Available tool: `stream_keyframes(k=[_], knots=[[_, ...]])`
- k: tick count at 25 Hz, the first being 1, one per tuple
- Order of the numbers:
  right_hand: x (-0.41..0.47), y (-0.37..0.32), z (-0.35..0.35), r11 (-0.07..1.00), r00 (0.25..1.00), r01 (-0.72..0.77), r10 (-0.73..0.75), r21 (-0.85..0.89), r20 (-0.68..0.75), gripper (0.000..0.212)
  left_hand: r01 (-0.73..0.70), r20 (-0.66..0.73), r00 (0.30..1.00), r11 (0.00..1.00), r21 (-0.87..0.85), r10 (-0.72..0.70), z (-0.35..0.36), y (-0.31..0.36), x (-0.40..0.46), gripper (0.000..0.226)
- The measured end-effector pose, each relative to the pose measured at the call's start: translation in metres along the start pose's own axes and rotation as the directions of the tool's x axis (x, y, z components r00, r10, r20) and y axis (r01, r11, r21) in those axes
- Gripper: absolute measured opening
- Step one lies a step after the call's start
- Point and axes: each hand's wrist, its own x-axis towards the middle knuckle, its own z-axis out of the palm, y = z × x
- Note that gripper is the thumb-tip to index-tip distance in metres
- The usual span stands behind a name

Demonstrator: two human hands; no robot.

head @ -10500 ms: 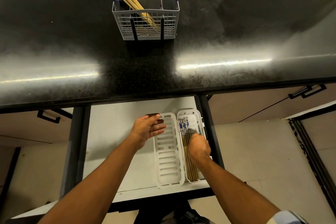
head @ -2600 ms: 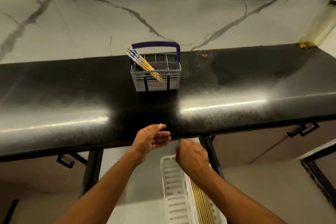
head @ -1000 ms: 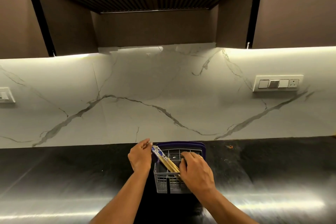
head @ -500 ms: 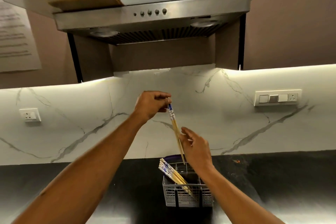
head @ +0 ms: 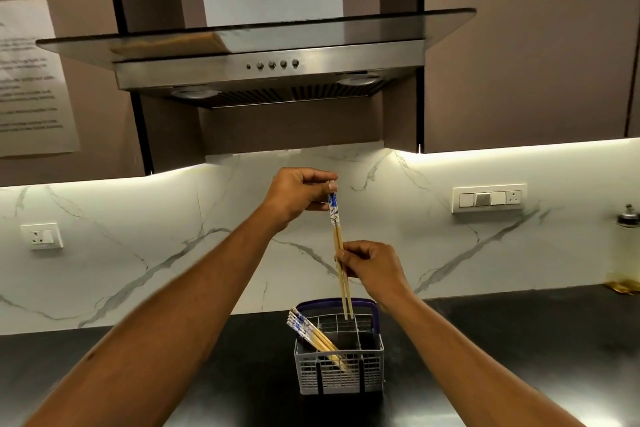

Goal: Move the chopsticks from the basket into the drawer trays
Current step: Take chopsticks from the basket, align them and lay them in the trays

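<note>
A pair of chopsticks, pinched at the top by the left hand and mid-shaft by the right hand, hangs upright above the basket; a loosened pinch could drop one stick.

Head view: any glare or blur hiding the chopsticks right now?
Head view: under-cabinet strips glare on the backsplash; the held chopsticks read sharp against it; the basket is dim but legible; straight edges bow from the wide-angle lens; the wall notices are blurred.
</note>
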Motion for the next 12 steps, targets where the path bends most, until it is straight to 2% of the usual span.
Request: stream_keyframes(k=[4,7,10,12], knots=[[-0.029,0.016,-0.026,0.976,0.965,-0.213,0.202,0.05,0.168,0.009,0.086,0.094,0.992,0.994,-0.067,-0.08,0.016,-0.025,-0.023,0.016],[-0.065,0.044,-0.047,0.943,0.927,-0.332,0.326,0.003,0.184,0.004,0.206,0.139,0.974,0.96,-0.19,-0.181,0.043,-0.06,-0.057,0.016],[-0.119,0.09,-0.066,0.904,0.884,-0.425,0.424,-0.038,0.197,0.005,0.345,0.172,0.937,0.882,-0.321,-0.303,0.089,-0.113,-0.111,0.019],[-0.166,0.128,-0.076,0.849,0.831,-0.523,0.527,-0.07,0.18,0.011,0.459,0.23,0.888,0.802,-0.383,-0.399,0.122,-0.154,-0.156,0.02]])
